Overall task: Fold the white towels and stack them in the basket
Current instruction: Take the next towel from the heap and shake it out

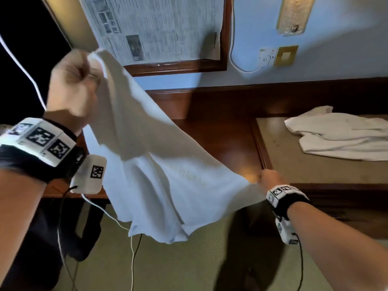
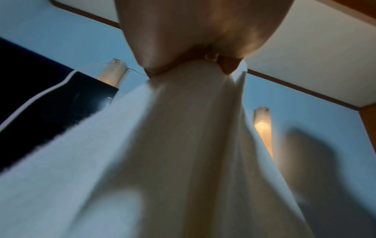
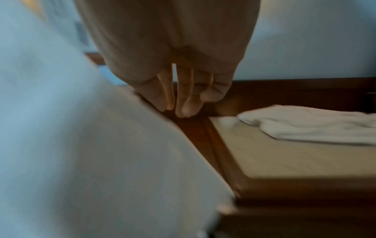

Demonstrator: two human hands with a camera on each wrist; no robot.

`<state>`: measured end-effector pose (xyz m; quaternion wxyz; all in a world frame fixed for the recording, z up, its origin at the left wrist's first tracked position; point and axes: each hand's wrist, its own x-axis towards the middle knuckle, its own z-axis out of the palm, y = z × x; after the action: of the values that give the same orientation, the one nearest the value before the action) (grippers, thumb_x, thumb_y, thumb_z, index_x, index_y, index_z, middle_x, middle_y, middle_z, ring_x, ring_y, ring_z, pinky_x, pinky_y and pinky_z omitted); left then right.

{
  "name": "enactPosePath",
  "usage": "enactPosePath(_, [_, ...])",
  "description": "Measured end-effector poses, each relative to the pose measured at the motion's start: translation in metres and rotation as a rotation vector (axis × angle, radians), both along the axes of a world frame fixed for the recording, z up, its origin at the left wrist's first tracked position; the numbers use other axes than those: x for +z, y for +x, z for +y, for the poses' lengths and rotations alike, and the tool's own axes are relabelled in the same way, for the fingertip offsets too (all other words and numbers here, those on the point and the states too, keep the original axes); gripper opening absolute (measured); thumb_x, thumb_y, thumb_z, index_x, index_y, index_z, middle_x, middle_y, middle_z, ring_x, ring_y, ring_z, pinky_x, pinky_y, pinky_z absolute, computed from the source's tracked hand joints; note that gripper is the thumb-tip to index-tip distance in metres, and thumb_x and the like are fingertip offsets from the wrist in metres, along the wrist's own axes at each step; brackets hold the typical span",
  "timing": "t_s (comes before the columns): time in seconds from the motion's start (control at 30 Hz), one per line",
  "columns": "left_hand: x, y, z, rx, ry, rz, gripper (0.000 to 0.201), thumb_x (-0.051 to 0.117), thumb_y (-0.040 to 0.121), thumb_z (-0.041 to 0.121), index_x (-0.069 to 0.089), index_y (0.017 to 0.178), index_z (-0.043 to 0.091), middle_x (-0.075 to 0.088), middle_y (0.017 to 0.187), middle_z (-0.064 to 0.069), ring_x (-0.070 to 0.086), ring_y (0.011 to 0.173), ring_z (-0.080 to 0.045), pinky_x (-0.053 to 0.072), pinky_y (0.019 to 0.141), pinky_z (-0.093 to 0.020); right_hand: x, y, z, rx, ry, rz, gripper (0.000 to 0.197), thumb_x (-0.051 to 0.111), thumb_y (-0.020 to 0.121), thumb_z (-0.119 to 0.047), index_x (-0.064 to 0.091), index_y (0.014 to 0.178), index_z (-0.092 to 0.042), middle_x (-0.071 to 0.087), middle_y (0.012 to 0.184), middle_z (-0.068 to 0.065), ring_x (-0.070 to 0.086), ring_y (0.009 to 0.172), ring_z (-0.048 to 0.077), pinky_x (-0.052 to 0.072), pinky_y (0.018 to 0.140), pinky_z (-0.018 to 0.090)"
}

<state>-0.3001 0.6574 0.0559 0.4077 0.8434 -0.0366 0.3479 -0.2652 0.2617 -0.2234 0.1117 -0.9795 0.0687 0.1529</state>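
A white towel (image 1: 155,164) hangs spread in the air between both hands. My left hand (image 1: 73,85) is raised high at the left and grips one bunched corner; in the left wrist view the towel (image 2: 173,153) falls from the left hand (image 2: 193,53). My right hand (image 1: 270,177) is lower, at the right, and pinches the opposite corner. In the right wrist view the towel (image 3: 91,153) fills the left side under the right hand (image 3: 173,90). A second white towel (image 1: 340,133) lies crumpled on the beige tabletop (image 1: 304,164). No basket shows.
A dark wooden desk (image 1: 220,127) runs along the blue wall. A framed sheet of newspaper (image 1: 159,28) hangs above it. A wall socket (image 1: 266,57) with a white cable sits to the right. Cables (image 1: 132,259) trail over the green carpet (image 1: 189,265) below.
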Motion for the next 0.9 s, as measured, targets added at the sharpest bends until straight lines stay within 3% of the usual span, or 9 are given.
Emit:
enactPosePath(0.13, [-0.013, 0.012, -0.028, -0.203, 0.19, 0.112, 0.023, 0.046, 0.1, 0.019, 0.052, 0.084, 0.003, 0.041, 0.07, -0.004, 0.035, 0.063, -0.005, 0.033, 0.061, -0.017, 0.07, -0.002, 0.084, 0.193, 0.414, -0.562, 0.011, 0.057, 0.086, -0.027, 0.066, 0.087, -0.022, 0.064, 0.088, -0.003, 0.064, 0.082, 0.026, 0.053, 0.072, 0.038])
enactPosePath(0.2, [-0.018, 0.019, -0.044, -0.271, 0.244, 0.167, 0.026, 0.046, 0.099, 0.028, 0.054, 0.089, 0.006, 0.045, 0.071, -0.003, 0.037, 0.066, -0.007, 0.037, 0.064, -0.015, 0.114, -0.013, 0.126, 0.319, 0.69, -0.704, 0.014, 0.064, 0.086, -0.033, 0.067, 0.08, -0.021, 0.062, 0.07, -0.008, 0.057, 0.064, 0.014, 0.05, 0.063, 0.035])
enactPosePath(0.37, [-0.027, 0.025, -0.065, -0.383, 0.322, 0.269, 0.016, 0.047, 0.094, 0.033, 0.053, 0.079, 0.033, 0.052, 0.068, 0.001, 0.047, 0.069, -0.012, 0.044, 0.071, -0.033, 0.178, -0.018, 0.17, 0.343, 0.905, -0.697, 0.033, 0.068, 0.082, -0.055, 0.066, 0.076, -0.022, 0.056, 0.06, -0.012, 0.05, 0.057, 0.004, 0.045, 0.059, 0.03])
enactPosePath(0.43, [-0.026, 0.026, -0.066, -0.411, 0.318, 0.272, 0.02, 0.053, 0.098, 0.024, 0.053, 0.078, 0.023, 0.054, 0.066, 0.002, 0.048, 0.066, -0.004, 0.043, 0.068, -0.029, 0.186, -0.012, 0.173, 0.285, 0.859, -0.696, 0.038, 0.064, 0.083, -0.051, 0.064, 0.07, -0.015, 0.059, 0.06, -0.006, 0.053, 0.058, 0.014, 0.047, 0.058, 0.036])
enactPosePath(0.5, [-0.023, 0.023, -0.066, -0.432, 0.256, 0.269, 0.03, 0.054, 0.102, 0.01, 0.05, 0.075, 0.024, 0.055, 0.06, 0.013, 0.046, 0.059, 0.005, 0.038, 0.061, -0.013, 0.19, -0.009, 0.175, 0.249, 0.855, -0.715, 0.033, 0.064, 0.086, -0.035, 0.063, 0.067, -0.007, 0.059, 0.058, 0.002, 0.053, 0.055, 0.02, 0.048, 0.055, 0.039])
enactPosePath(0.6, [-0.023, 0.021, -0.062, -0.428, 0.192, 0.234, 0.033, 0.05, 0.103, 0.006, 0.048, 0.076, 0.025, 0.051, 0.051, 0.023, 0.044, 0.051, 0.006, 0.033, 0.055, -0.008, 0.185, -0.013, 0.18, 0.203, 1.155, -0.597, 0.022, 0.062, 0.091, -0.016, 0.066, 0.074, -0.003, 0.06, 0.058, 0.009, 0.052, 0.043, 0.021, 0.043, 0.043, 0.03])
enactPosePath(0.67, [-0.023, 0.02, -0.059, -0.427, 0.17, 0.209, 0.034, 0.049, 0.104, 0.009, 0.046, 0.074, 0.024, 0.047, 0.049, 0.016, 0.04, 0.048, 0.003, 0.03, 0.051, -0.011, 0.168, -0.022, 0.184, 0.212, 1.266, -0.485, 0.016, 0.059, 0.094, -0.012, 0.068, 0.084, -0.002, 0.063, 0.062, 0.013, 0.052, 0.039, 0.024, 0.042, 0.04, 0.028])
enactPosePath(0.8, [-0.021, 0.022, -0.045, -0.363, 0.161, 0.144, 0.034, 0.049, 0.104, 0.013, 0.042, 0.071, 0.015, 0.031, 0.064, 0.004, 0.03, 0.05, -0.001, 0.025, 0.051, -0.02, 0.101, -0.034, 0.171, 0.331, 0.844, -0.382, 0.02, 0.055, 0.094, -0.02, 0.063, 0.08, -0.008, 0.061, 0.064, 0.004, 0.055, 0.05, 0.021, 0.047, 0.048, 0.036])
enactPosePath(0.9, [-0.018, 0.02, -0.03, -0.292, 0.132, 0.106, 0.031, 0.049, 0.103, 0.013, 0.047, 0.075, 0.002, 0.032, 0.064, 0.001, 0.027, 0.053, -0.001, 0.025, 0.052, -0.018, 0.046, -0.039, 0.136, 0.303, 0.654, -0.26, 0.03, 0.058, 0.092, -0.017, 0.048, 0.064, -0.01, 0.045, 0.054, 0.002, 0.047, 0.049, 0.023, 0.039, 0.052, 0.036])
